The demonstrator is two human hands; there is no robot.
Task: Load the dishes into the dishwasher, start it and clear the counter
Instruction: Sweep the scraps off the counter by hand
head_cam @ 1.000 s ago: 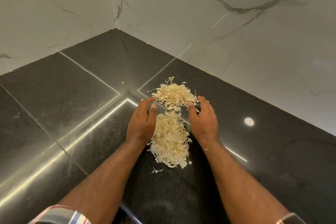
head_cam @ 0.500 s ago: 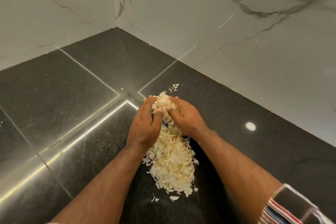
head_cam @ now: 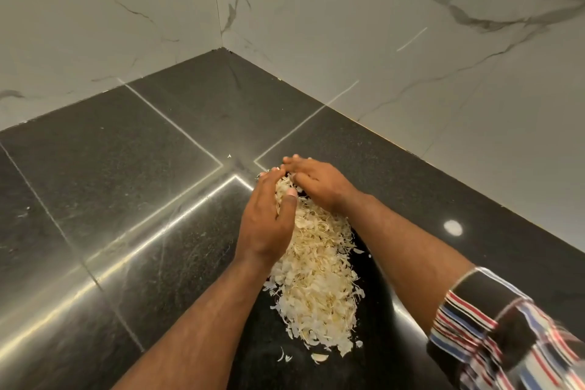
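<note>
A long heap of pale, papery peelings (head_cam: pixel 316 282) lies on the black stone counter (head_cam: pixel 126 187) in front of me. My left hand (head_cam: pixel 266 222) presses against the heap's left side with fingers straight and close together. My right hand (head_cam: pixel 316 182) lies flat across the heap's far end, fingers straight and pointing left. The fingertips of both hands nearly meet at the top of the heap, cupping it from two sides. Neither hand grips anything. No dishes or dishwasher are in view.
White marble walls (head_cam: pixel 348 25) meet in a corner behind the counter. A few loose flakes (head_cam: pixel 318 357) lie at the heap's near end, and one speck (head_cam: pixel 229 155) sits beyond the hands. A striped sleeve (head_cam: pixel 506 336) covers my right upper arm.
The two separate piles have been swept into one long heap. Both hands closed in from the sides and my right hand now lies across the far end, pulling the peelings toward me.
</note>
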